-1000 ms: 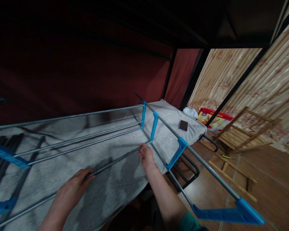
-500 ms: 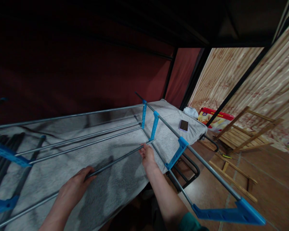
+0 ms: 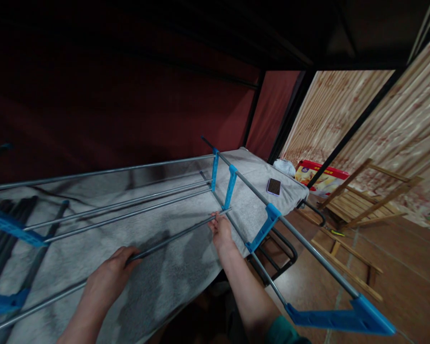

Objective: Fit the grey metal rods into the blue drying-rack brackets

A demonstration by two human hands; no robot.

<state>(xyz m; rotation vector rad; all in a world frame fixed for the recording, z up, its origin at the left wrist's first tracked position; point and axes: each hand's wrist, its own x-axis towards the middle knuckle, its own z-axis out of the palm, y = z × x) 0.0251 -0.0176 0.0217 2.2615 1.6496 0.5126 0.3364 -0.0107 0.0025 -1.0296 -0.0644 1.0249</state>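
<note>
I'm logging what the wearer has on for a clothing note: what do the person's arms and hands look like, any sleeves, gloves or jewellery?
Both hands, left hand and right hand, are bare, with no gloves, rings or watch visible. The forearms are uncovered. A teal sleeve shows on the right upper arm; any left sleeve is out of view.

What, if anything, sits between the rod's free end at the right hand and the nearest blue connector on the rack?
Nothing visible does. Both hands, left hand and right hand, grip the metal rod. Its tip lies right beside the blue connector, with only bare grey blanket beneath. The phone lies well off to the side.
</note>
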